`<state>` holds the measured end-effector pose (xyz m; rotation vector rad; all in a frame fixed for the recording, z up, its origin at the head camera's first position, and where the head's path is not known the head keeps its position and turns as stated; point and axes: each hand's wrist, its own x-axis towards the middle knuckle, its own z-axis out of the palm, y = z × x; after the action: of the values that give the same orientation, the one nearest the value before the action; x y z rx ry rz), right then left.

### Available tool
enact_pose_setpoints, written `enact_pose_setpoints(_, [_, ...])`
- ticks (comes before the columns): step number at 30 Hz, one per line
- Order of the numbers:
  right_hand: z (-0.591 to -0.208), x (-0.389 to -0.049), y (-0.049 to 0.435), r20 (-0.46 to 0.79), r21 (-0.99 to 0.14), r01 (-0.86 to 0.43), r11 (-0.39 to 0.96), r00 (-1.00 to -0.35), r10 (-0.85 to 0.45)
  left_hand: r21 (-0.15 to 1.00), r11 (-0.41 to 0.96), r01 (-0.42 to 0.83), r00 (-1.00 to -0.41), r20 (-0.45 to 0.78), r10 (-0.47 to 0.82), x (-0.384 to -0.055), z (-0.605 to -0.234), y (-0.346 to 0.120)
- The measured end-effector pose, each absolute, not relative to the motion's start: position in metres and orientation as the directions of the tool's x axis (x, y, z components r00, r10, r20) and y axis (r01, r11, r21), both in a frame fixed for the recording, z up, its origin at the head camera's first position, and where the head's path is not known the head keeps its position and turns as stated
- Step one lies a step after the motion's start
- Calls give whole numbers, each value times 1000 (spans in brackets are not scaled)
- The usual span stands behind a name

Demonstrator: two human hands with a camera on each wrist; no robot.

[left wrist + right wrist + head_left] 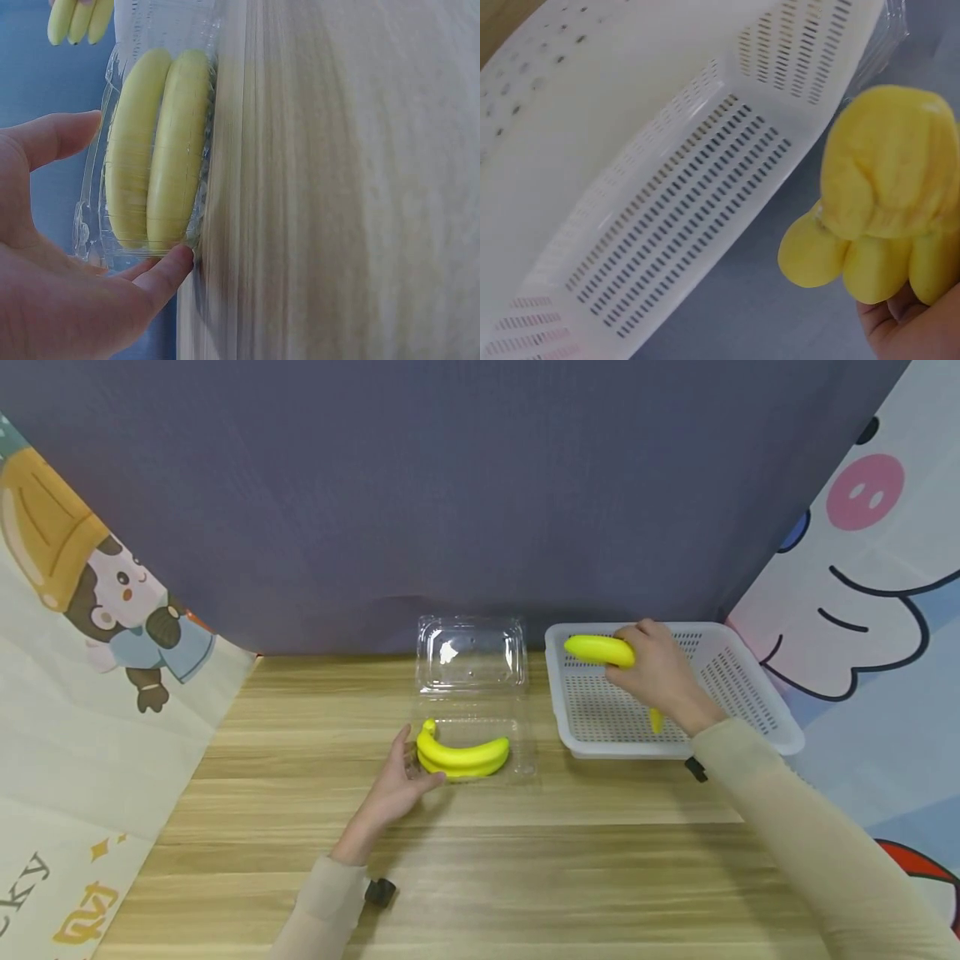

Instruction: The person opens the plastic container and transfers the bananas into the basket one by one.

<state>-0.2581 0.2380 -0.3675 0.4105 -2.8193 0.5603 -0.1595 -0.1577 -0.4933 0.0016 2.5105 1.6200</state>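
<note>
Surface: wood-grain tabletop, bearing 1 box and 1 basket.
Left hand: thumb and fingers spread wide about the box's near left corner, 1 fingertip touching, no fruit gripped; likely steadying light plastic.
Boxed bananas: 1 yellow bunch, lying lengthwise in the clear box, probably for fit.
Lid: transparent, folded back on the far side, giving access from above.
Right hand: fingers closed around held bananas, at least 3 fruits, raised over the basket, apparently for clearance.
Basket: white, perforated, right of the box, presumably for easy reach.
Room: dark grey-blue backdrop; cartoon-printed panels either side.
</note>
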Motion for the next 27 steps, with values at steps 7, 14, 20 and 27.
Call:
enact_pose_setpoints(7, [-375,-261,250,274,-340,-279,898,-943,-189,907,413,-80,-988,-127,88,-159,-492,-158])
enact_pose_setpoints(14, [-386,-265,262,275,-337,-265,904,-946,-175,910,408,-74,-988,-121,92,-158,-492,-158])
enact_pose_setpoints(20, [-395,-270,272,258,-333,-245,910,-952,-162,911,406,-71,-989,-117,90,-158,-492,-158])
enact_pose_setpoints(27, [-406,-273,281,205,-332,-182,926,-972,-118,909,410,-72,-989,-118,89,-158,-492,-157])
